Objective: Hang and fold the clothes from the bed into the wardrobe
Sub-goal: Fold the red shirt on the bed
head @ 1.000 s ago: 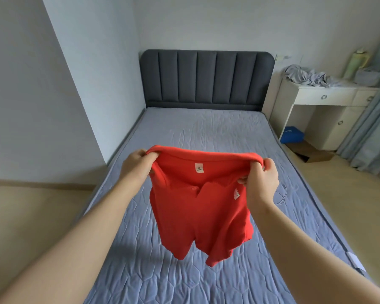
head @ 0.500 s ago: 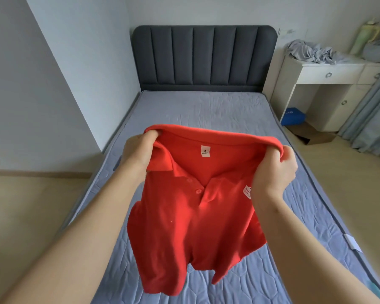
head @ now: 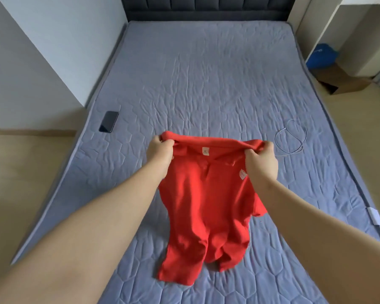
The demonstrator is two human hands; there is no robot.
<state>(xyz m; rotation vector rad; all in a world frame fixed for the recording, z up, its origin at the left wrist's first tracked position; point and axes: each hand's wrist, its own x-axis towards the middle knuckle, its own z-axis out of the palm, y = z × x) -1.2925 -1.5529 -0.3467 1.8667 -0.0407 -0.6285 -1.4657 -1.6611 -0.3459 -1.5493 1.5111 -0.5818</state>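
Pinching the red shirt (head: 204, 200) at its shoulders, the left hand (head: 160, 151) and right hand (head: 261, 163) hold it with its hem on the bed (head: 206, 73); it looks light, limp and best gripped there.

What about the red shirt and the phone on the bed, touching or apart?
Apart. The head view shows a clear stretch of bed between the phone and the red shirt.
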